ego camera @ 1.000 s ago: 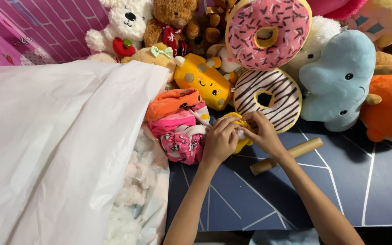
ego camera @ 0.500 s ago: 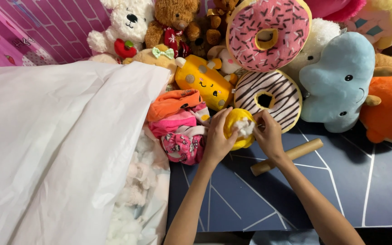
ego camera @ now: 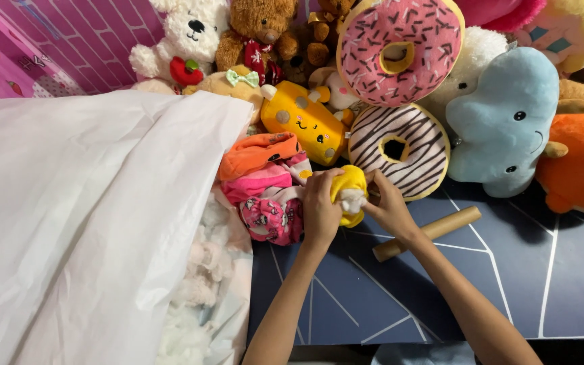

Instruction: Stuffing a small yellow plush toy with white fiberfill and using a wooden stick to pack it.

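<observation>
My left hand (ego camera: 320,208) grips a small yellow fabric toy shell (ego camera: 351,183) with white stuffing (ego camera: 353,201) showing at its opening. My right hand (ego camera: 388,206) holds the shell's other side, fingers pressing at the stuffing. Both hands hover just above a dark blue mat (ego camera: 481,290) with white lines. A cardboard tube (ego camera: 434,232) lies on the mat right behind my right wrist. Folded pink and orange fabric pieces (ego camera: 268,192) sit just left of my left hand.
A large white plastic bag (ego camera: 82,223) with loose white stuffing (ego camera: 201,270) fills the left. Plush toys crowd the back: a pink donut (ego camera: 400,51), a striped donut (ego camera: 400,150), a yellow giraffe-like toy (ego camera: 305,122), a blue elephant (ego camera: 505,125), an orange plush (ego camera: 579,162), teddy bears (ego camera: 255,30).
Both hands lifted the yellow shell slightly and turned it so its opening faces me. White stuffing now shows at the opening, and my right fingers have shifted onto it.
</observation>
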